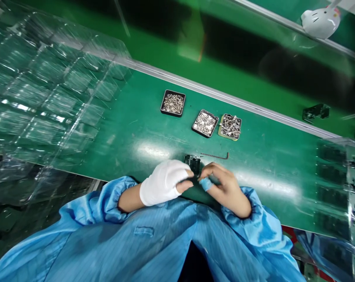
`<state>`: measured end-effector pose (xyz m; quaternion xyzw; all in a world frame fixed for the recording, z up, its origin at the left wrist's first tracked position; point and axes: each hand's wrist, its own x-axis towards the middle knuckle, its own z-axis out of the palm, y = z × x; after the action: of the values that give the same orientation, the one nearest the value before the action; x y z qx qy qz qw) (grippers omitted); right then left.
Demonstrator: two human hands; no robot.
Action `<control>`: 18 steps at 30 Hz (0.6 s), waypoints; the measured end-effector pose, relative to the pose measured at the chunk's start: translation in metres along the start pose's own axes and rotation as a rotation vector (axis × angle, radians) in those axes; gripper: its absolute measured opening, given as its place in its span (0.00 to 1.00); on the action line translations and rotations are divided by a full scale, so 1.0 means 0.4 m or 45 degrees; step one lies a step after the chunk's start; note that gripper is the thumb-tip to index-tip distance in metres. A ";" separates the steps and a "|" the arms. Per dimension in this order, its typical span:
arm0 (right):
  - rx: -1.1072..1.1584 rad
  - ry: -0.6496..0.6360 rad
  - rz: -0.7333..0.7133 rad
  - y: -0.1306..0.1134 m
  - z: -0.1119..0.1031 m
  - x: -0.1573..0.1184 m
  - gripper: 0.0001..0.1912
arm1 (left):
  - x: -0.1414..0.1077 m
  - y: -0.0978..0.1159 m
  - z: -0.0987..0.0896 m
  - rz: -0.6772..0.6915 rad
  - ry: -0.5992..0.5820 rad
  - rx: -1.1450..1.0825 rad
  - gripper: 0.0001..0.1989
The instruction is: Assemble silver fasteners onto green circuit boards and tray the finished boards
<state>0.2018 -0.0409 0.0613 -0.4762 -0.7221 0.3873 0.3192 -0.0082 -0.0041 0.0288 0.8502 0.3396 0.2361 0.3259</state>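
My left hand (167, 182), in a white glove that leaves the fingertips bare, curls against the near left side of a small black block-shaped part (192, 162) on the green table. Its thumb points right; some of its fingers are hidden. My right hand (224, 184), with blue tape around the thumb, is at the part's right side. Its thumb and forefinger come together around something too small to make out. Just beyond the part lies a thin L-shaped hex key (215, 156).
Three small trays of metal pieces, the left tray (172, 114), middle tray (200, 133) and right tray (229, 137), stand farther back. Clear plastic trays (48, 86) are stacked at left. Another clear tray (333, 188) holds dark parts at right. A metal rail (224, 96) crosses behind.
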 end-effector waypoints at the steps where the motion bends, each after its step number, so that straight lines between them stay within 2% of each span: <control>1: -0.107 0.095 -0.012 0.008 -0.005 0.005 0.04 | 0.004 -0.009 0.006 -0.064 0.073 0.009 0.20; 3: -0.279 0.251 -0.031 0.027 -0.008 0.016 0.03 | 0.017 -0.028 0.021 -0.175 0.106 0.041 0.35; 4: -0.331 0.282 -0.052 0.037 -0.005 0.022 0.04 | 0.023 -0.036 0.030 -0.205 0.064 0.050 0.38; 6: -0.381 0.272 -0.121 0.054 0.004 0.032 0.04 | 0.034 -0.046 0.044 -0.204 -0.013 0.023 0.34; 9: -0.411 0.241 -0.211 0.068 0.024 0.039 0.05 | 0.039 -0.046 0.048 -0.142 0.006 -0.087 0.26; 13: -0.430 0.183 -0.238 0.074 0.040 0.037 0.05 | 0.036 -0.032 0.032 -0.100 0.006 -0.147 0.23; 18: -0.496 0.114 -0.247 0.069 0.039 0.035 0.05 | 0.039 -0.016 0.019 -0.184 -0.007 -0.110 0.20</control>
<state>0.1963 -0.0249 0.0309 -0.4738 -0.8108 0.1865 0.2887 0.0040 0.0080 0.0220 0.8092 0.3887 0.2241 0.3792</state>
